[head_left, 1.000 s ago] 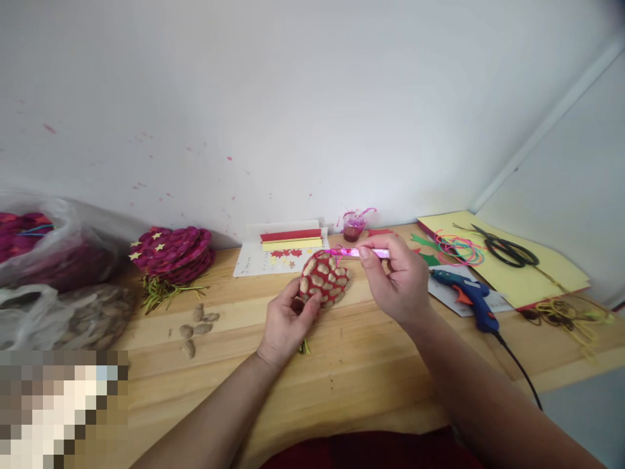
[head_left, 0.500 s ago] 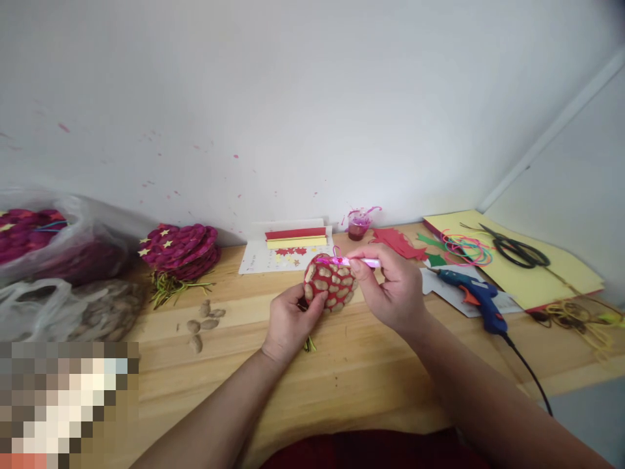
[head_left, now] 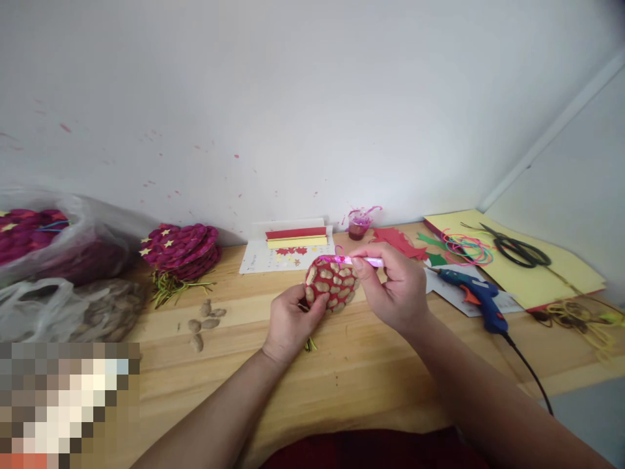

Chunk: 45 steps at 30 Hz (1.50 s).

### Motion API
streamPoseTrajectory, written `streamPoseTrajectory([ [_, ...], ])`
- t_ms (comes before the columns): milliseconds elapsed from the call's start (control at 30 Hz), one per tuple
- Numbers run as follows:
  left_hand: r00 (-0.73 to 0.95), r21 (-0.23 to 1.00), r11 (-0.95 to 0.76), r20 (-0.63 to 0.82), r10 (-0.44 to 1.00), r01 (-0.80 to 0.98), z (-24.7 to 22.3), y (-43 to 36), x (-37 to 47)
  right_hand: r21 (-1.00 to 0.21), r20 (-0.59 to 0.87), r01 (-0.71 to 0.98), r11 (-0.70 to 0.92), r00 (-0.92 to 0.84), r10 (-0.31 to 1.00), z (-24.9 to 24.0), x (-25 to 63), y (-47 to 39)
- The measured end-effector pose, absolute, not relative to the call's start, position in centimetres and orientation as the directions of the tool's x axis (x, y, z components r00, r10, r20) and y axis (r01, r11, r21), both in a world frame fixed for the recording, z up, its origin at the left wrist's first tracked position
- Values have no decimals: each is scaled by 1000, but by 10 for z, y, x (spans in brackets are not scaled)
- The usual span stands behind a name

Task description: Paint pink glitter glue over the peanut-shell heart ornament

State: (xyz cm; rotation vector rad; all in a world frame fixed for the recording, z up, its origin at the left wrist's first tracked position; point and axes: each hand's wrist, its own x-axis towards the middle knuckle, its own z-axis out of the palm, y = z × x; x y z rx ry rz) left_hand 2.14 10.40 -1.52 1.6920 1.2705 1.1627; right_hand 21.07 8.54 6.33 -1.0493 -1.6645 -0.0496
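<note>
Fingers of the right hand (head_left: 398,286) are pinched around a pink-smeared brush-like tool (head_left: 372,262), while a peanut-studded red disc (head_left: 336,281) is gripped by the left hand (head_left: 293,322), thumb laid over its front. Paint (head_left: 342,260) could be dripped onto that thumb or the wooden tabletop (head_left: 371,365) if the tool is overloaded, and peanuts (head_left: 322,286) could be knocked loose if it is pressed too hard. The disc is held between the hands, over the tabletop: its lower left edge is caught by the left fingers, its upper right edge set just beside the right fingertips. Whether it is touched by the tool's tip cannot be told.
</note>
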Motion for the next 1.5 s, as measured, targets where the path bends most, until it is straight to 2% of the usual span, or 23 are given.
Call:
streamPoseTrajectory([
  [267,121,918,-232,203,972,322,-14,104,21,-436,806,630,642,-43,590,64,207,83],
  [467,119,932,-226,199,973,284,-12,102,22,-475,795,659,583,38,605,64,211,85],
  [633,124,940,-215,188,974,266,-15,103,22,-466,797,631,620,-6,604,63,210,85],
  [833,120,939,-219,193,974,263,-19,104,21,-494,786,661,565,62,615,64,213,88],
  [1033,146,975,-153,129,981,162,-15,102,23,-472,793,598,648,-33,608,61,211,88],
  [1300,154,997,-70,62,986,43,-11,100,24,-488,776,635,598,2,631,63,215,90],
  [1500,170,995,-79,69,983,55,-8,98,23,-434,787,605,667,-105,607,61,212,90],
])
